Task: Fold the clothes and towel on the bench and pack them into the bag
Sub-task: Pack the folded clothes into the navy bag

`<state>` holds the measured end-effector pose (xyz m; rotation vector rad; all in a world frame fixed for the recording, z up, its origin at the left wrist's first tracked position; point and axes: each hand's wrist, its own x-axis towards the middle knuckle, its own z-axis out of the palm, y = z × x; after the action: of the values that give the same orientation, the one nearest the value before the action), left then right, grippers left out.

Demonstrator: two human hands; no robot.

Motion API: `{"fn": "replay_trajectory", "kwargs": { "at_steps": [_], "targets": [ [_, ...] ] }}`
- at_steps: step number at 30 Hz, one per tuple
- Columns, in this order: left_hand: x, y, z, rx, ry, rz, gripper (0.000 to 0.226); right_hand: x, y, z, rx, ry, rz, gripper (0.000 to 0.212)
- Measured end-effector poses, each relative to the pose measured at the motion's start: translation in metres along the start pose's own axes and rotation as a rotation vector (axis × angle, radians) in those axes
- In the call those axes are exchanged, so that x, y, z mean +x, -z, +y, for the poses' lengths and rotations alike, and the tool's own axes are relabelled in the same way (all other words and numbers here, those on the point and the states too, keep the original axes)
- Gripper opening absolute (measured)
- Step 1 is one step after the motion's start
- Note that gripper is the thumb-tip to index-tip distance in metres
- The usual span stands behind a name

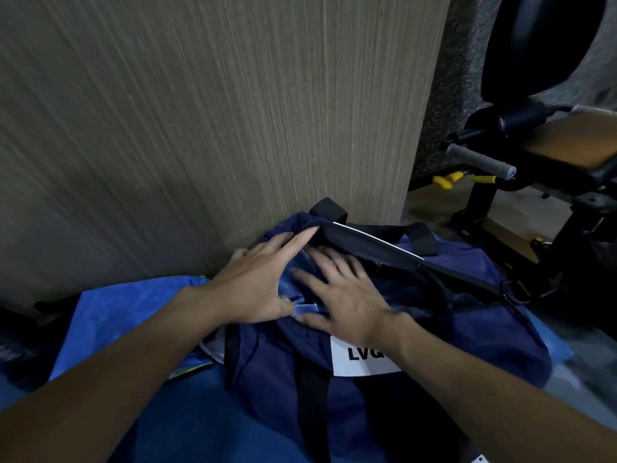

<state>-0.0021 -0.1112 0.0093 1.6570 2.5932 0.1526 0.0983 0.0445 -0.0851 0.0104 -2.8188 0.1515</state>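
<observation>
Pressing my flat left hand [257, 292] and flat right hand [344, 295], fingers spread, gripping nothing, onto the blue garment [295, 295] in the bag [467, 329] mouth, seemingly to seat it.

The bag [467, 335] is navy blue with black straps [314, 389] and a white label [354, 367] lettered in black. The cloth [133, 315] is bright blue. The wall panel [200, 111] is beige with fine vertical grain. The black gym frame [480, 198] carries yellow clips [445, 182] and 1 grey handle [480, 160].
</observation>
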Motion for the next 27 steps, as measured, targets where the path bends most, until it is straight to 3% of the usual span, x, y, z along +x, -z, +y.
{"fn": "replay_trajectory", "kwargs": {
  "at_steps": [2,4,8,11,14,20,27],
  "targets": [
    [0.000,-0.001,0.001,-0.011,-0.004,-0.005,0.116,0.008,-0.002,0.010,-0.014,0.180,-0.094,0.071],
    [-0.002,-0.002,-0.001,-0.009,0.001,-0.003,0.116,0.012,-0.009,0.015,-0.016,0.193,-0.225,0.071],
    [-0.005,-0.001,-0.003,0.004,0.008,-0.024,0.117,0.003,-0.026,0.027,0.157,-0.079,-0.420,0.086],
    [-0.005,-0.001,-0.003,-0.004,-0.002,-0.018,0.116,0.001,-0.034,0.017,0.248,-0.219,-0.426,0.101],
    [-0.006,-0.002,-0.003,-0.004,-0.008,-0.015,0.116,0.010,-0.036,-0.005,0.299,-0.272,-0.424,0.101],
    [-0.014,-0.003,-0.006,0.015,-0.003,-0.037,0.113,0.011,-0.025,0.011,0.178,-0.133,-0.451,0.100],
    [-0.019,-0.004,-0.010,0.001,-0.020,-0.065,0.112,0.011,-0.043,0.008,0.210,-0.210,-0.444,0.106]
  ]
}}
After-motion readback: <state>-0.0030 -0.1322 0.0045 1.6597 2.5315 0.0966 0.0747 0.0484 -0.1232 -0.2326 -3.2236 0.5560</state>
